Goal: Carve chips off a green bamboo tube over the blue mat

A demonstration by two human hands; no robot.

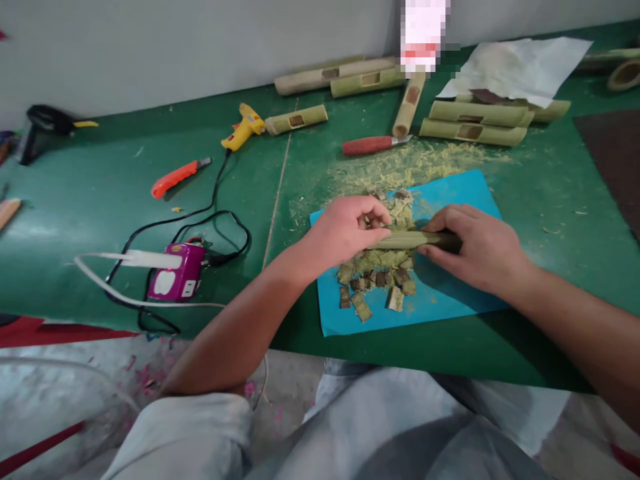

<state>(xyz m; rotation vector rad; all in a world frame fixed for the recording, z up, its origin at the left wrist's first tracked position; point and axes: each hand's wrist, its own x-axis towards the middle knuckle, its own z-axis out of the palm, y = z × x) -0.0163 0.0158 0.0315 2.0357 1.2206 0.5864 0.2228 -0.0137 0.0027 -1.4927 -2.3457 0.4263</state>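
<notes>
Both hands hold a green bamboo tube (407, 241) lying crosswise above a blue sheet (450, 293). My left hand (345, 227) pinches its left end, thumb along the near side and fingers curled over the top. At the other end, my right hand (475, 247) is wrapped around the tube and hides that part. Beneath and in front of it are cut bamboo chips (361, 307) and greenish shavings (400, 259). A red-handled knife (367, 146) lies on the green table (240, 260) beyond the sheet.
Notched bamboo tubes (473, 132) lie at the back, some under white paper (520, 67). To the left are a yellow glue gun (244, 128), an orange utility knife (175, 179) and a purple power adapter (176, 271) with looping cords. A dark mat (613, 160) lies right.
</notes>
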